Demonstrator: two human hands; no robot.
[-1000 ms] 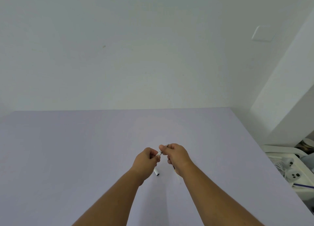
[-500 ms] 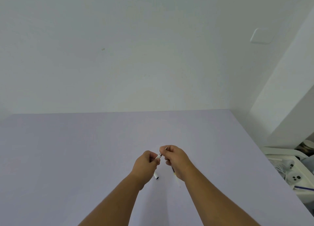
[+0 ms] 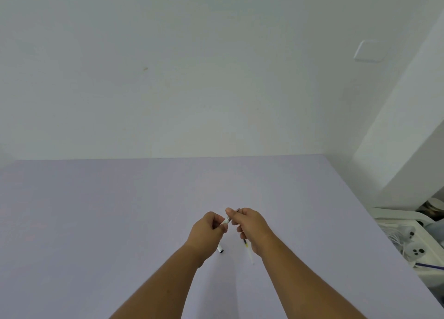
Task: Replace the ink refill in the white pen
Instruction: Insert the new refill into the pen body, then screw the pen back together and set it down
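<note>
My left hand (image 3: 207, 232) is closed around the white pen barrel (image 3: 220, 249), whose rear end sticks out below the fist and whose front end shows between the two hands. My right hand (image 3: 249, 226) pinches the pen's dark tip piece (image 3: 231, 219) at that front end, thumb on top. A thin ink refill (image 3: 248, 249) with a dark and yellow section and a clear tail sticks out below my right hand; it seems held in that hand, but the palm hides its upper part. Both hands hover just above the lavender table (image 3: 120, 222).
The table's right edge runs diagonally at the lower right. Beyond it stands a white bin (image 3: 408, 242) with cables and small white devices. A white wall with a switch plate (image 3: 370, 51) backs the table.
The hands have stayed together at the pen's front end with only small finger shifts. The refill's tail below my right hand shows more now.
</note>
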